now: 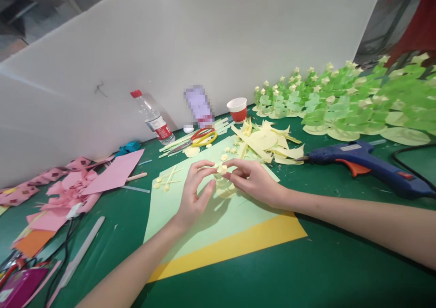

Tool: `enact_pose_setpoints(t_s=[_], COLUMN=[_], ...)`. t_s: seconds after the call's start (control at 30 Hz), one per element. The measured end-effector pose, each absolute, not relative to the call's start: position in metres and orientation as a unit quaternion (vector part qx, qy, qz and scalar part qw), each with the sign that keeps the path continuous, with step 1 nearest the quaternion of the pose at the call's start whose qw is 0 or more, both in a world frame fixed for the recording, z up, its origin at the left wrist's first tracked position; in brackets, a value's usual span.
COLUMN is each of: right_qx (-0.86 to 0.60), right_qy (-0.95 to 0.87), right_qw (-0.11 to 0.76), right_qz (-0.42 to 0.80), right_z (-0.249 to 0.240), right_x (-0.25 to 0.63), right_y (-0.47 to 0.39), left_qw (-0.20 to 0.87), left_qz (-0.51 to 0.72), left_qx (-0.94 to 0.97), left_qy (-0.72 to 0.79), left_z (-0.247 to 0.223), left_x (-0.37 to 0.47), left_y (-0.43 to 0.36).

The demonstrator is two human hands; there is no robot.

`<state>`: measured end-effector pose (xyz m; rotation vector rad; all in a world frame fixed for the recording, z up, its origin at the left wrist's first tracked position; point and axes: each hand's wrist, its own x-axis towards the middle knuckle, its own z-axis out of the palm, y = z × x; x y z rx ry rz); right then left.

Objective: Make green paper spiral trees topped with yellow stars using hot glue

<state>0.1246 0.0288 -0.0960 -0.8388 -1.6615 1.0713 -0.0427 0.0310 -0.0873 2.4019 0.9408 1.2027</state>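
Note:
Over the light green paper sheet [177, 221], both hands meet around a small paper plant with a pale yellow star [222, 169] on top. Its pale leaf strip and round base [226, 193] show below, partly behind the fingers. My right hand [254, 181] pinches at the star with thumb and forefinger. Curved around the other side, my left hand [195, 190] has thumb and fingers apart, fingertips close to the star; whether they touch it is unclear. Small loose yellow stars [225, 156] lie just beyond. Thin paper sticks with stars [166, 181] rest left of my left hand.
A blue glue gun [344, 156] lies at right, before many finished green paper plants [344, 103]. Yellow scraps [272, 140], scissors [204, 137], a paper cup [237, 110], a bottle [156, 121] and a blurred phone [199, 103] stand or lie behind. Pink paper [112, 171] is left.

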Motion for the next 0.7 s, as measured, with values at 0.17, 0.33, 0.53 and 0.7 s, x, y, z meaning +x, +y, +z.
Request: enact_pose_setpoints(t_s=[0.17, 0.33, 0.53, 0.7], right_qx=[-0.348, -0.353, -0.368, -0.381], right_qy=[-0.676, -0.676, -0.678, -0.676], right_qw=[0.477, 0.472, 0.463, 0.457], right_qz=[0.442, 0.442, 0.437, 0.434], right_z=[-0.0939, -0.0925, -0.0917, -0.0918], right_x=[0.1246, 0.1251, 0.1254, 0.1255], right_y=[0.0284, 0.0277, 0.0271, 0.0273], left_qw=[0.141, 0.136, 0.130, 0.133], left_qz=[0.415, 0.414, 0.415, 0.414], left_qx=[0.838, 0.838, 0.838, 0.838], left_qy=[0.325, 0.328, 0.330, 0.329], left_z=[-0.0871, -0.0868, -0.0877, -0.0876], left_x=[-0.0436, -0.0435, -0.0445, -0.0446], left_y=[0.0301, 0.0303, 0.0293, 0.0299])
